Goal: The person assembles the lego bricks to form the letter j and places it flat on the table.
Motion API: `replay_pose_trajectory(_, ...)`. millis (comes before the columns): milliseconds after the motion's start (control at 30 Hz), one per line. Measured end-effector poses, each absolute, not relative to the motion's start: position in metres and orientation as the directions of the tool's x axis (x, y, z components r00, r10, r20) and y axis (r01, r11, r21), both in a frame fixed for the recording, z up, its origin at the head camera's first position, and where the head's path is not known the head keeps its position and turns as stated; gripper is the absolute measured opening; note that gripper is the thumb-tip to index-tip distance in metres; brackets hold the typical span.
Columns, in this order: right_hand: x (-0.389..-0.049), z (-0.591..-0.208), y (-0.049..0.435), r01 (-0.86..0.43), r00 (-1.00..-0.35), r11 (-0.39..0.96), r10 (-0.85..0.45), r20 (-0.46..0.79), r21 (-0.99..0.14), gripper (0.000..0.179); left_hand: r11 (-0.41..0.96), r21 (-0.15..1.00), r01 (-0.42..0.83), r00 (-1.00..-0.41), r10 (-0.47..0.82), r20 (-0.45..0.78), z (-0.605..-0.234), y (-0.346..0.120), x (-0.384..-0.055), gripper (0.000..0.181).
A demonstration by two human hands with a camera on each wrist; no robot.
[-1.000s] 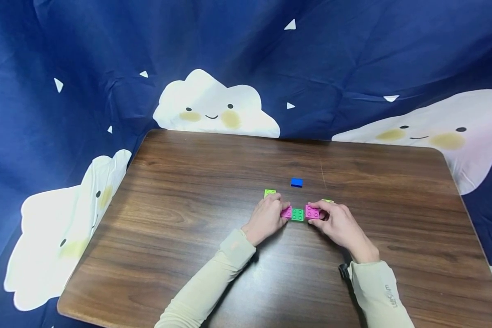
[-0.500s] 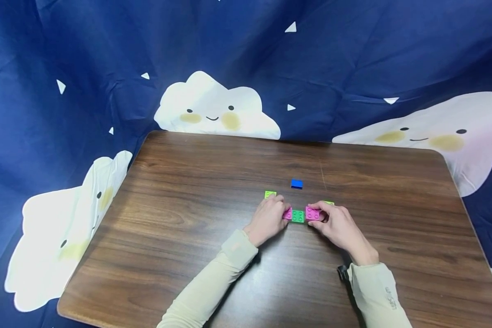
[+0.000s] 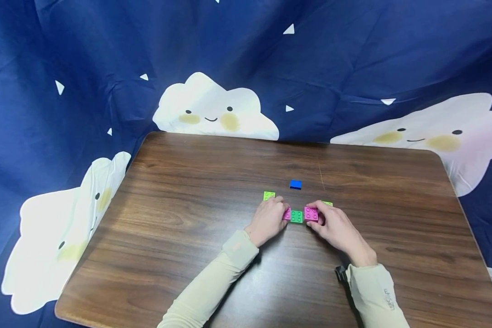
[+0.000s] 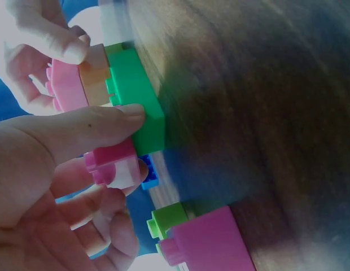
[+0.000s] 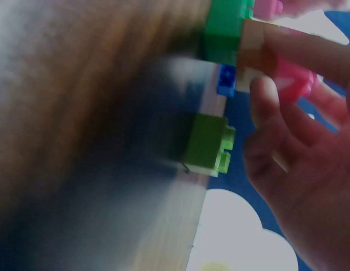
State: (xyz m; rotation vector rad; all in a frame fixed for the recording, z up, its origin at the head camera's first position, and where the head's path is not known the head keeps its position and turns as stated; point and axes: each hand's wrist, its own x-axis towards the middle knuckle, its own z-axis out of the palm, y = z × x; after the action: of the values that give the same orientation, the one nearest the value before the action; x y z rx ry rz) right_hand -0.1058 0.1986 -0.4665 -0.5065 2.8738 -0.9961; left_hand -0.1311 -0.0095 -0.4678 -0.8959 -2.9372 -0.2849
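Near the middle of the table, my left hand [image 3: 267, 220] pinches a small pink toy building brick [image 4: 114, 161] between thumb and fingers. That brick sits on the left end of a longer green brick [image 4: 144, 99], whose middle studs show. From the other side, my right hand [image 3: 342, 230] holds another pink brick [image 3: 311, 214] by its sides. Beneath this brick, stacked with it, is a tan-orange brick [image 4: 95, 73]. The stack stands over the green brick's right end, its lower edge right at the green top. My right fingers cover part of the stack in the right wrist view.
A blue brick [image 3: 295, 184] lies behind the green one. One lime brick [image 3: 269, 196] is beyond my left hand, another [image 5: 206, 141] beyond my right. A further pink brick [image 4: 214, 243] stands beside the left lime brick. Blue cloud-print cloth [image 3: 311, 59] hangs behind the table [image 3: 168, 228].
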Motion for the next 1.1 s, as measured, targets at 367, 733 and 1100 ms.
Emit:
replay_pose_trajectory(367, -0.114, -0.458, 0.229, -0.211, -0.977, 0.609, -0.159, 0.143, -0.765, 0.036, 0.823, 0.137, 0.551, -0.835, 0.542, 0.1, -0.469, -0.007, -0.131, 0.01)
replay_pose_trajectory(733, -0.121, -0.48, 0.247, -0.029, -0.998, 0.548, -0.059, -0.004, -0.836, 0.045, 0.829, 0.149, 0.54, -0.841, 0.538, 0.055, -0.467, -0.007, -0.131, 0.013)
replay_pose_trajectory(1100, -0.127, -0.485, 0.245, -0.031, -0.974, 0.669, -0.186, -0.127, -0.743, 0.056, 0.833, 0.163, 0.529, -0.847, 0.531, 0.039, -0.466, -0.006, -0.131, 0.014)
